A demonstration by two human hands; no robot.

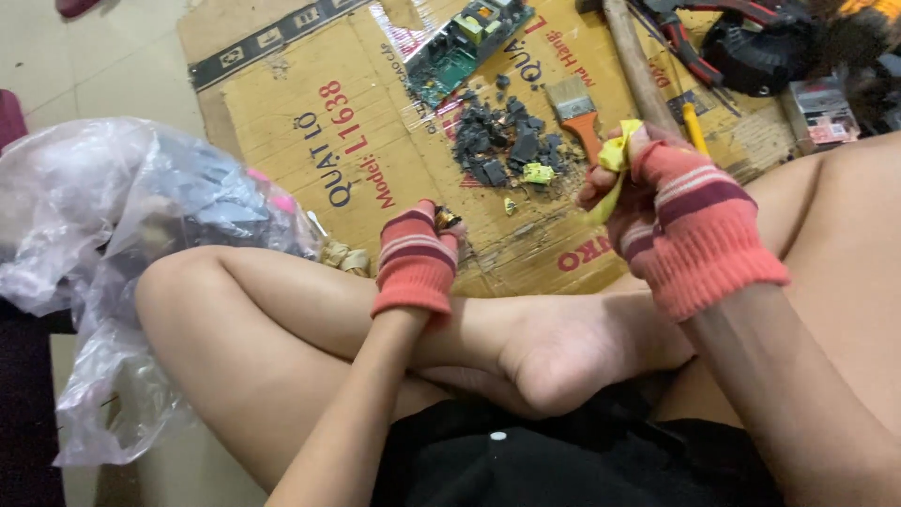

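Observation:
My left hand [418,258], in a red striped fingerless glove, is closed around a small dark and brassy part [449,220] just above my crossed leg. My right hand [671,211], in the same kind of glove, pinches a strip of yellow tape [615,160] and holds it up near the cardboard's right side. A pile of dark broken pieces [502,145] with bits of yellow lies on the flattened cardboard sheet [310,103] ahead of both hands.
A green circuit board [465,42] lies at the cardboard's far edge. A paintbrush with an orange handle [577,108], a wooden handle [633,61] and red-handled pliers [690,42] lie to the right. A crumpled clear plastic bag [113,244] sits on the left.

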